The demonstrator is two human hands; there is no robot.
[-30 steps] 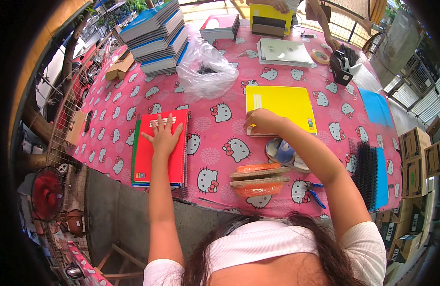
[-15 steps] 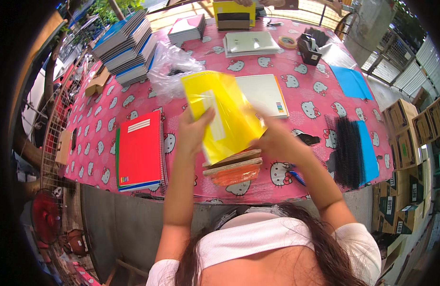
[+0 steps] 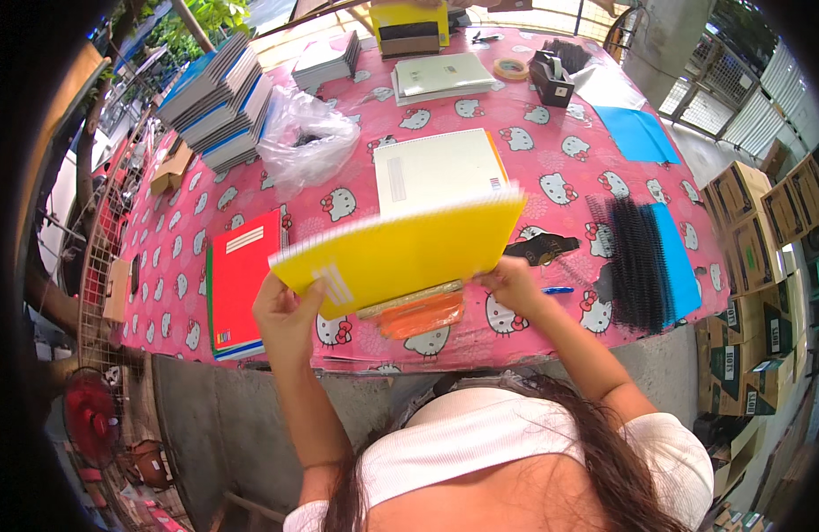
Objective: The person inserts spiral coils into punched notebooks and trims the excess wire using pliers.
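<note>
A yellow notebook (image 3: 400, 253) is tilted up in front of me, its perforated or coiled long edge at the top. My left hand (image 3: 289, 310) grips its lower left corner, thumb on the cover near a white label. At the lower right corner, the fingers of my right hand (image 3: 514, 288) are closed on its edge. Just below the notebook sits a block wrapped in orange (image 3: 421, 316), partly hidden by it. Behind it lies a white notebook (image 3: 436, 164) with an orange edge. To the left is a pile topped by a red notebook (image 3: 242, 288).
Black plastic coils (image 3: 640, 262) lie on blue sheets (image 3: 684, 266) at the right, near a blue pen (image 3: 557, 290). Farther back are a tall notebook stack (image 3: 219, 102), a clear plastic bag (image 3: 307, 137), white notebooks (image 3: 445, 75), a tape roll (image 3: 511, 69) and a tape dispenser (image 3: 551, 80).
The yellow notebook has turned from upright to lying crosswise, its bound edge now along the top. My left hand has moved left and down with it; my right hand is lower.
</note>
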